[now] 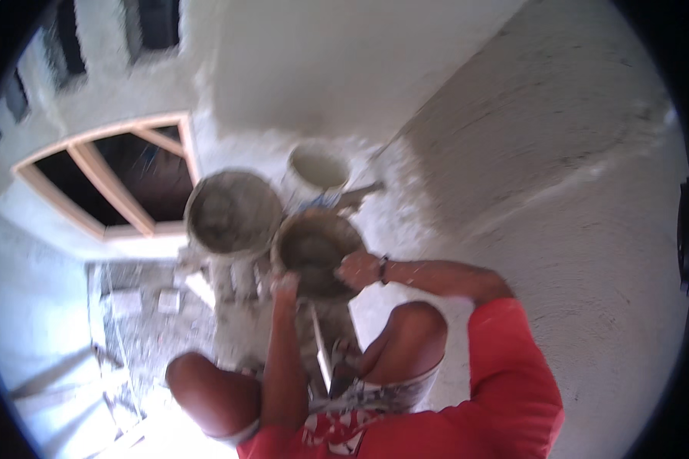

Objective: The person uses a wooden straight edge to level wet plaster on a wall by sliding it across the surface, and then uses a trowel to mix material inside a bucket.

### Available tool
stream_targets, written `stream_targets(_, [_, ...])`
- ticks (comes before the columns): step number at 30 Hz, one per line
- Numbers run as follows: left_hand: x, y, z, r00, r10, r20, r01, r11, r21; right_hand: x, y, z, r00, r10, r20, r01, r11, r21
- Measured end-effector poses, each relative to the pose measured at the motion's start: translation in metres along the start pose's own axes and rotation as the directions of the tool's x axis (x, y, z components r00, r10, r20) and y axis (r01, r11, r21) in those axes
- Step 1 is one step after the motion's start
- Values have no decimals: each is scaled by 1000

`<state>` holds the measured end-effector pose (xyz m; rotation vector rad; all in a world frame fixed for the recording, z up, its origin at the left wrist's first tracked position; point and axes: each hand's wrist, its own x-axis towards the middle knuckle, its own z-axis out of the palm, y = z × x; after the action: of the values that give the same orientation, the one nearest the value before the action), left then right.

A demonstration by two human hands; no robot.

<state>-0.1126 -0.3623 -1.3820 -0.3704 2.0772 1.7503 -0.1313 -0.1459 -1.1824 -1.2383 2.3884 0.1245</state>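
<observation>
Nearest are the person's bent knees and red sleeve, and just beyond them both hands grip a round mortar pan [314,249], caked grey inside and seemingly standing on a crusted plank stand between the knees. The left hand [285,287] is curled over the near rim, fingers closed on the edge; the right hand [358,269], a dark band at its wrist, clasps the right rim the same way. To lift or tip it cleanly, I would judge it best to keep the two grips opposite each other and the pan level, since wet mix shifts its weight. Touching its far left side sits a larger grey bucket [233,212], and farther off a white bucket [317,170] by the plastered wall [528,107].
</observation>
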Motion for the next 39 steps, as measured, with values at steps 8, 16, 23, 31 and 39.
stream_targets(8, [-38,49,1,859,398,-321,-432,901,-39,-27,50,-43,879,-250,-407,224,968,-111])
stream_targets(16, [-35,48,6,383,923,29,-737,287,612,-2,51,11,968,248,33,-246,916,316])
stream_targets(23, [-5,-4,-7,907,416,-72,-386,886,255,15,-13,-49,975,69,209,-103,982,157])
stream_targets(31, [-29,44,-4,983,44,-177,-95,952,-291,-11,11,-85,927,341,-156,-338,940,50])
stream_targets(39, [-74,105,3,937,-73,-341,-44,946,-322,1,-21,-50,931,312,188,-297,949,-105])
